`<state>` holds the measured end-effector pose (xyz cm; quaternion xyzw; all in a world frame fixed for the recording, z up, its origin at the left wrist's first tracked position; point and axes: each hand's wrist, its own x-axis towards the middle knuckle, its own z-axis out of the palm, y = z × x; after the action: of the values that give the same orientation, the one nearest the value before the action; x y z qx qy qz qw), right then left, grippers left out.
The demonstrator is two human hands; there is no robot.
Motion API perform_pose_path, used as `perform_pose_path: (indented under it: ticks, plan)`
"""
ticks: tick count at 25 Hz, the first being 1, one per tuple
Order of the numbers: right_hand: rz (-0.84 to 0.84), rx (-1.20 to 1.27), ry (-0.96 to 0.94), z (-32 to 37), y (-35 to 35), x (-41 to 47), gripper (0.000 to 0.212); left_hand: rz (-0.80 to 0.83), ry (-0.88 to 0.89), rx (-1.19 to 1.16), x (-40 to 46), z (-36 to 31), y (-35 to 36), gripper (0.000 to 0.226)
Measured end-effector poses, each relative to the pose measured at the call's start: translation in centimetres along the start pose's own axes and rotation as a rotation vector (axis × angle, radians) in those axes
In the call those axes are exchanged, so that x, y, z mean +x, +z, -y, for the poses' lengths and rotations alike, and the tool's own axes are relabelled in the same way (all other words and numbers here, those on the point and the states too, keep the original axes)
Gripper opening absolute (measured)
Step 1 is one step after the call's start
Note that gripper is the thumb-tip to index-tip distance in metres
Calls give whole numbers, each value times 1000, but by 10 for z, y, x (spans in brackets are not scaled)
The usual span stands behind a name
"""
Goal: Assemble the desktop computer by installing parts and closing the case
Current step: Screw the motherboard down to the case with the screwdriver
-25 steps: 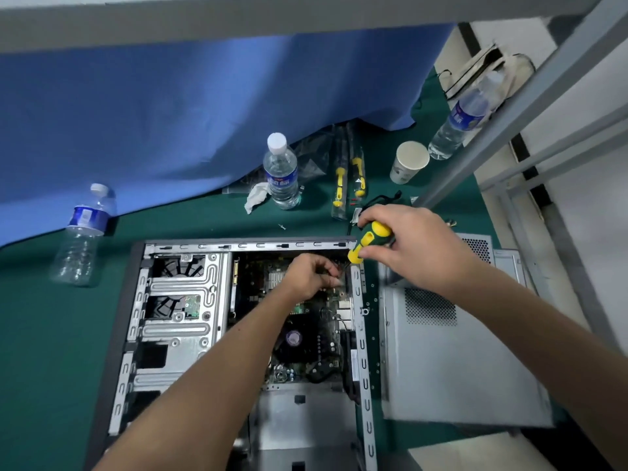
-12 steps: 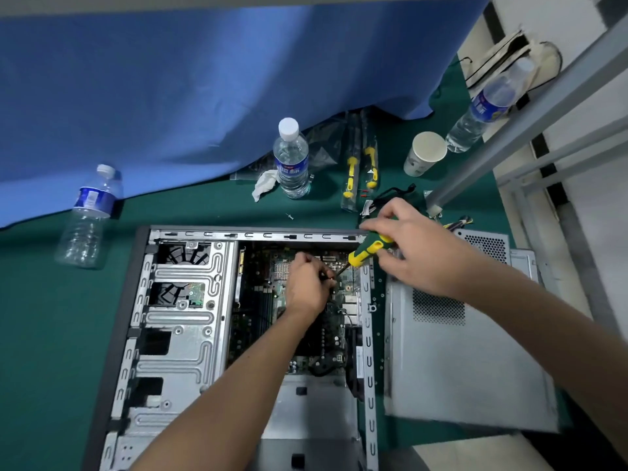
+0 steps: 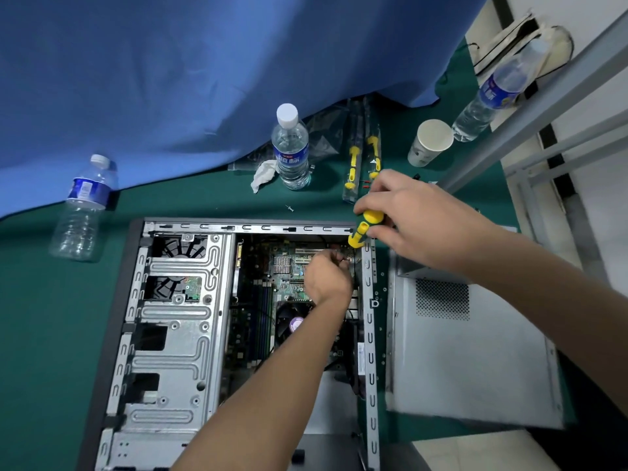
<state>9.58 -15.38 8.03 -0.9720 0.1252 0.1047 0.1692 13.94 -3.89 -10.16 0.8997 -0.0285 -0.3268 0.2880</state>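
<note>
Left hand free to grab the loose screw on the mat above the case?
Probably not yet. The left hand is down inside the case, pinching something small by the screwdriver tip. The screw itself lies unobstructed.

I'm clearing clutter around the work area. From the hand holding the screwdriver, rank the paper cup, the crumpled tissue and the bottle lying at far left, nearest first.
From the right hand:
1. Paper cup, just behind it.
2. Crumpled tissue, behind and left, beside the upright bottle.
3. Lying bottle, far left.

open case top gives access; drive cage blocks its left, side panel lies right.
</note>
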Motion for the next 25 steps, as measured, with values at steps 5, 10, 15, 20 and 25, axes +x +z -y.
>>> perform_pose_path:
  ticks: [5,10,15,20,25]
  plan:
    - [53,-68,-27,9,2,7,34,-21,10,19,2,-10,8,10]
    - [82,-137,10,16,5,2,31,4,66,56,5,0,5,17]
    - [121,-279,-22,23,6,4,25,-15,149,186,9,5,7,11]
    - [194,-369,-23,30,5,8,13,-32,225,269,10,9,17,11]
    - [248,-463,-38,36,13,11,12,-4,188,133,15,5,25,15]
